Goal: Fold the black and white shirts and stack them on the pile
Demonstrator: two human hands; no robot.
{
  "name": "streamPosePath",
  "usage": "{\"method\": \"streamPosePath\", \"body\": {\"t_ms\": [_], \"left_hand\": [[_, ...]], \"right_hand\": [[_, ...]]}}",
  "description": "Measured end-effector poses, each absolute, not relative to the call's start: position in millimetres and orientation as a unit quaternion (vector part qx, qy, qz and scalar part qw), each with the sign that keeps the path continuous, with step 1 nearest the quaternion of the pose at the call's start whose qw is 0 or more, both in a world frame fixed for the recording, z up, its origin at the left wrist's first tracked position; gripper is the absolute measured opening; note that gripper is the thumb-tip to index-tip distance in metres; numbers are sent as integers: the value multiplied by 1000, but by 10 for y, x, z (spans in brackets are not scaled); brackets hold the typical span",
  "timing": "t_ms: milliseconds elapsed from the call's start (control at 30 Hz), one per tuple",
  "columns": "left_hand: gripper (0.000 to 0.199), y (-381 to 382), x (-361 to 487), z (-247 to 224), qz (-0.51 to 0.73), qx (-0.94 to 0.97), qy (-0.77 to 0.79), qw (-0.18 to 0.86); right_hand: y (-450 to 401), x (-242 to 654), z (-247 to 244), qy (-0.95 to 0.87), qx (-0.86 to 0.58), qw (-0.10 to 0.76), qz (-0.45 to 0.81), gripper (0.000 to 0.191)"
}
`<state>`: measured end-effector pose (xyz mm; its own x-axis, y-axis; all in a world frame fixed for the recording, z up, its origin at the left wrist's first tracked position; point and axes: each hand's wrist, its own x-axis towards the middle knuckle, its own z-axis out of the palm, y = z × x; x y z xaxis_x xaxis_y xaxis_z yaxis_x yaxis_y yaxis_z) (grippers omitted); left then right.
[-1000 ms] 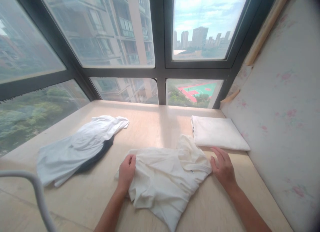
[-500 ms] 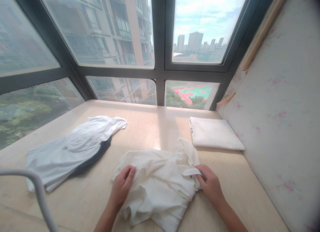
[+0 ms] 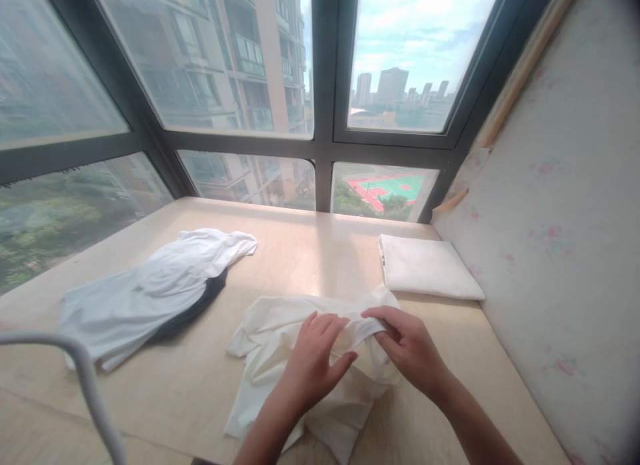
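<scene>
A crumpled cream-white garment (image 3: 270,325) lies on the wooden surface in front of me. My right hand (image 3: 407,345) pinches its collar or band near the upper right part, lifting it a little. Over the middle of the cloth is my left hand (image 3: 320,358), thumb and fingers apart, close to the band but with nothing gripped. Part of the garment is hidden under both hands and forearms.
On the left lies a loose white garment (image 3: 175,271) with a dark piece (image 3: 200,308) beneath it. A folded white cloth (image 3: 430,268) rests at the right, near the floral wall (image 3: 560,185). A grey curved tube (image 3: 85,371) stands at lower left; windows run behind.
My left hand has let go of the garment's left side and moved right, its fingers opening. My right hand has shifted slightly up and left with the band, and the cloth has changed shape.
</scene>
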<state>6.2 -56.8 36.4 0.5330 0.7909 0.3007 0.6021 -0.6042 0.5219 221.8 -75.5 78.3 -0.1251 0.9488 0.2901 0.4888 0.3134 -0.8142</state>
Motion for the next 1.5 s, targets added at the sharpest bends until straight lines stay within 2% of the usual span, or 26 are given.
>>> {"method": "streamPosePath", "body": {"t_ms": [67, 133, 267, 367, 500, 600, 700, 867, 967, 1067, 1133, 1200, 1367, 1500], "left_hand": [[27, -526, 121, 390, 277, 840, 410, 225], [30, -482, 70, 409, 303, 812, 434, 244], [37, -427, -199, 498, 350, 784, 462, 221], [33, -417, -424, 633, 373, 772, 465, 222], [26, -396, -644, 839, 374, 742, 482, 278], [20, -349, -701, 946, 360, 720, 504, 314], [19, -291, -708, 1001, 342, 704, 506, 363], [25, -240, -784, 1070, 294, 640, 429, 566], [29, -219, -854, 1121, 254, 626, 396, 622], [29, -189, -911, 1162, 235, 651, 410, 594], [28, -174, -948, 1179, 208, 661, 420, 585], [31, -170, -989, 1186, 178, 661, 415, 599], [41, -198, -1079, 1141, 155, 643, 437, 610], [38, -169, -1171, 1039, 204, 671, 487, 522]], "right_hand": [[-727, 2273, 843, -709, -520, 413, 238, 30], [-696, 2389, 848, -718, -534, 402, 192, 33], [-653, 2669, 758, -730, -564, 364, 126, 38], [-636, 2825, 694, -732, -578, 347, 100, 43], [-628, 2914, 721, -733, -577, 350, 92, 51], [-655, 2905, 843, -738, -560, 347, 144, 51], [-710, 2896, 1020, -725, -553, 343, 226, 43], [-784, 2974, 1255, -671, -523, 294, 436, 28], [-786, 3082, 1277, -631, -471, 278, 550, 41], [-772, 3216, 1240, -634, -427, 291, 575, 62], [-758, 3285, 1210, -647, -422, 293, 563, 66], [-735, 3312, 1178, -657, -444, 300, 531, 56], [-634, 3236, 1060, -678, -585, 333, 294, 26], [-628, 3228, 1036, -674, -634, 303, 225, 33]]}}
